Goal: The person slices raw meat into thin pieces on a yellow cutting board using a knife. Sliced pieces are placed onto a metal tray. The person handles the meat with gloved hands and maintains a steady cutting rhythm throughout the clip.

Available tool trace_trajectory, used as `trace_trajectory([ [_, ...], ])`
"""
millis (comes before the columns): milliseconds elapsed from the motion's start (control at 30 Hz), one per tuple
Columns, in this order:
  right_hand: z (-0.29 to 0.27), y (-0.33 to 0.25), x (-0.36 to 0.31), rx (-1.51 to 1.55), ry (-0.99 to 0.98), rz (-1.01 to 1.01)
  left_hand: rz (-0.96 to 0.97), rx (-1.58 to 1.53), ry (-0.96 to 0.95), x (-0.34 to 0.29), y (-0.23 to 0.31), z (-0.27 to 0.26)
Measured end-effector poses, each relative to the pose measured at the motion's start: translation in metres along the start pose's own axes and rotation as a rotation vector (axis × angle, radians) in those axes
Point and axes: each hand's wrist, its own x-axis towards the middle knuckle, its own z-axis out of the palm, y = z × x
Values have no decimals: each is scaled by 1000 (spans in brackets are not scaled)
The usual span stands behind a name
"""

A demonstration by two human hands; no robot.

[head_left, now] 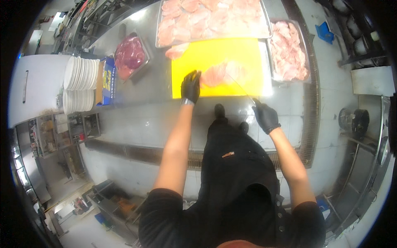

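Black clothing (244, 186) filled the nearest space, below the yellow board (186, 53). On that board lay the meat (219, 75), raw, pale pink, broad and soft-looking, its outline blurred. The left hand (191, 87), black-gloved, was at its left edge; whether those fingers pinched it, I couldn't tell. The right hand's (266, 117) gloved fingers were curled round a knife (247, 95), its blade reaching the meat.

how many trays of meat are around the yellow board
3: the big tray beyond the board, cut off by the picture's top edge; the right tray, close beside the board; the left tray, well apart from it. More may lie out of view.
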Motion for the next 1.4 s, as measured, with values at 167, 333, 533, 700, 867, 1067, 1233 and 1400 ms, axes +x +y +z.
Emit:
trace_trajectory([
  [167, -48, 5, 112, -202, 157, -100, 80, 71, -37, 5, -17, -6],
  [333, -57, -5, 228, -388, 35, -344, 62, 108, -308, 21, -40, -11],
  [533, -43, -6, 241, -272, 76, -416, 124, -328, -404, 20, -63, -13],
  [700, -39, -3, 182, -570, -182, -747, 692, -227, -379, 25, -70, -8],
  [867, -23, 8, 220, -571, -140, -1012, 873, -243, -648, 64, -67, 15],
  [1067, -1, -17, 270, -184, 16, -1096, 517, -538, -774, 86, -34, 40],
  [1233, -35, -43, 296, 188, -465, -427, 121, -667, -827, 125, -20, 26],
  [1400, -92, -26, 355, 597, -804, -316, -383, -1250, -1228, 202, -39, -22],
])
